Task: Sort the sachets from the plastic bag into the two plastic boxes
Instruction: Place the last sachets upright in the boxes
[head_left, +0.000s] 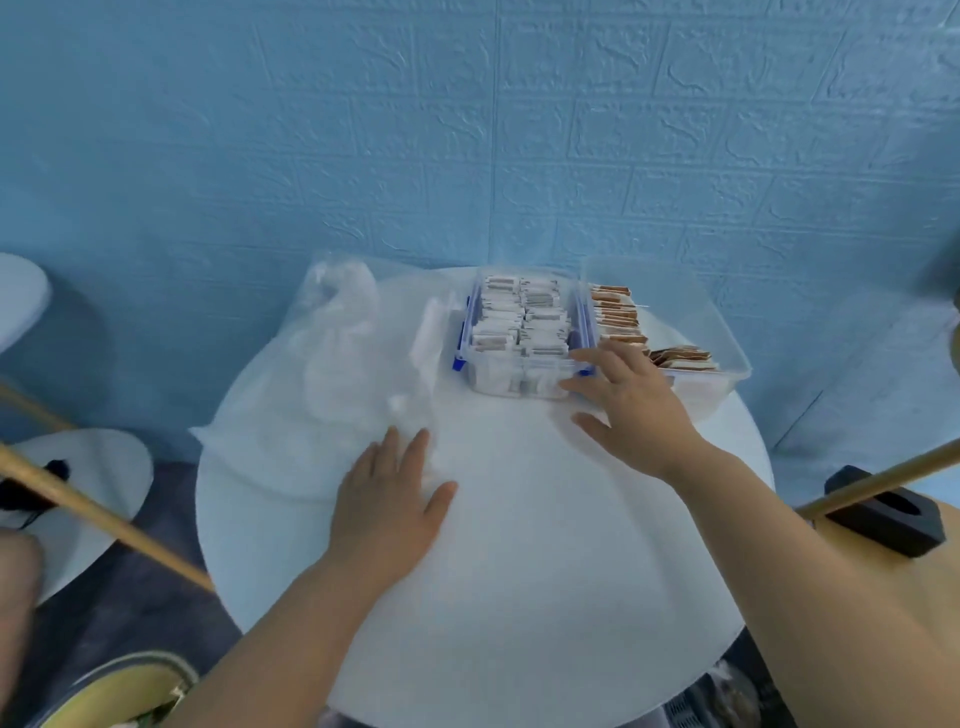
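A clear plastic bag (332, 364) lies crumpled and flat on the left half of the round white table (519, 597). My left hand (389, 499) rests flat on the bag's near edge, fingers straight. At the back stands a clear box with blue clips (519, 382), packed with white sachets (519, 317). Right of it stands a larger clear box (727, 358) holding brown sachets (621, 317) along its left side. My right hand (634, 405) lies spread over the near corner where the two boxes meet, fingers straight, holding nothing.
A textured blue wall rises right behind the table. Wooden poles cross at the left (98, 514) and right (883, 478). A black block (888, 519) sits on a tan surface at the right. Another white round surface (78, 493) is at the lower left.
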